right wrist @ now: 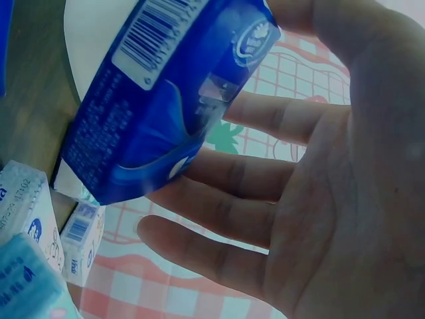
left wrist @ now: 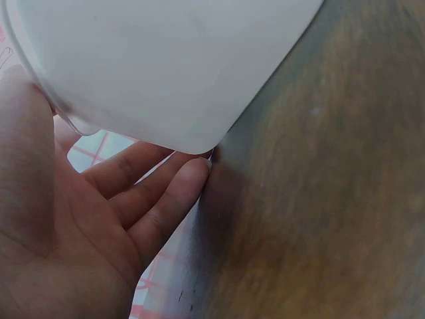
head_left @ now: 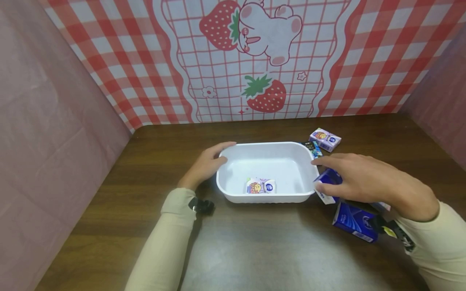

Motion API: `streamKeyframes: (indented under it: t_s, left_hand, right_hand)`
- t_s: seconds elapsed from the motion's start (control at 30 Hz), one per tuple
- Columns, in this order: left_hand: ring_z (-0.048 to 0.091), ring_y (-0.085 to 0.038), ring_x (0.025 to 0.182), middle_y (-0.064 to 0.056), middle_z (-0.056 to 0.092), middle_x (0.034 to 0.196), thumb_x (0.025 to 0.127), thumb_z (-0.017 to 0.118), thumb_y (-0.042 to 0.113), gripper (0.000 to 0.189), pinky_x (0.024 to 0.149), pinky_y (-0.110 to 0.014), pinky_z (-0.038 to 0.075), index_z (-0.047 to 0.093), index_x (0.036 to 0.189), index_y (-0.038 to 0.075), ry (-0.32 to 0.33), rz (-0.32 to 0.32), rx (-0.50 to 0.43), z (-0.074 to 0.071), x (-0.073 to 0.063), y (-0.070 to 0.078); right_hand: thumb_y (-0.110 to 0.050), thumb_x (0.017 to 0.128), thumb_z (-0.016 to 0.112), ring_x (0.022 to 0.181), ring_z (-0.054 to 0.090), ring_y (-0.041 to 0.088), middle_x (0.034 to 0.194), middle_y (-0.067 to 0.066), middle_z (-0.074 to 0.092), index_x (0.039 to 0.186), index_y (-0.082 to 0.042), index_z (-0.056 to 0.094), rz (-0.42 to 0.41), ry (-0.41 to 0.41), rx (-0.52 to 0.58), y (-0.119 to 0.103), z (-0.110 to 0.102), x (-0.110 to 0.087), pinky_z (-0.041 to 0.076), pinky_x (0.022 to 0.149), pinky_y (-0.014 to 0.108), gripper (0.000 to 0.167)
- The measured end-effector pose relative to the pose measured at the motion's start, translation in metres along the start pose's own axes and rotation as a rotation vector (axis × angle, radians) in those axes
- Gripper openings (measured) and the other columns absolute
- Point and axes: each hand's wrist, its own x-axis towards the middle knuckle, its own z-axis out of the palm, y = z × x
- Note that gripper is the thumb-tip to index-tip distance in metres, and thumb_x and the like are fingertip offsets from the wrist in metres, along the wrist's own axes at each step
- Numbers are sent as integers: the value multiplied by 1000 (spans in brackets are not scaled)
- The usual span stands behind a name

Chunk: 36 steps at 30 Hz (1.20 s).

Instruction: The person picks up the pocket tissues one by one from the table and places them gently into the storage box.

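A white plastic basin sits on the table with a small lilac-and-white tissue pack lying inside near its front wall. My left hand holds the basin's left end, thumb at the rim and fingers along the outer wall. At the right end, my right hand grips a blue tissue pack between thumb and fingers, close beside the rim. The pack is tilted, its barcode side showing in the right wrist view. Part of it is hidden by the hand in the head view.
Another blue pack lies below my right wrist. Behind the basin's right corner are a lilac pack and a dark, colourful packet. A teal pack shows in the right wrist view. A strawberry-print cloth hangs behind the table.
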Motion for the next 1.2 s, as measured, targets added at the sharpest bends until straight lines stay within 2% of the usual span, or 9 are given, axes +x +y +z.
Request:
streamKeyframes:
  t_s: [0.37,0.6,0.83,1.2]
  left_hand:
    - [48,-14,133,11,54,144,99,57,19,46,108,-44,42,56,142,35,4,16,-7,1,0,0]
    - [49,-14,132,10,55,144,99,57,18,46,108,-43,42,57,142,34,7,22,-13,1,0,1]
    - [49,-14,132,10,55,143,99,57,18,45,107,-43,43,57,142,33,9,22,-11,2,0,2]
    - [50,-17,131,7,56,143,98,57,14,47,108,-45,42,58,141,33,18,35,-10,2,0,1]
  right_hand:
    - [-67,87,63,114,62,34,132,14,63,138,-16,61,-15,36,-6,-1,-1,1,51,89,63,73]
    - [-69,88,58,119,59,41,133,17,62,137,-13,62,-35,83,-15,-1,-2,0,48,93,65,74]
    - [-69,89,56,119,59,41,133,18,62,136,-13,62,-18,117,-27,-1,-3,1,48,92,65,73]
    - [-64,88,62,116,62,39,130,16,64,132,-11,65,-31,195,-32,-4,-4,1,51,90,62,69]
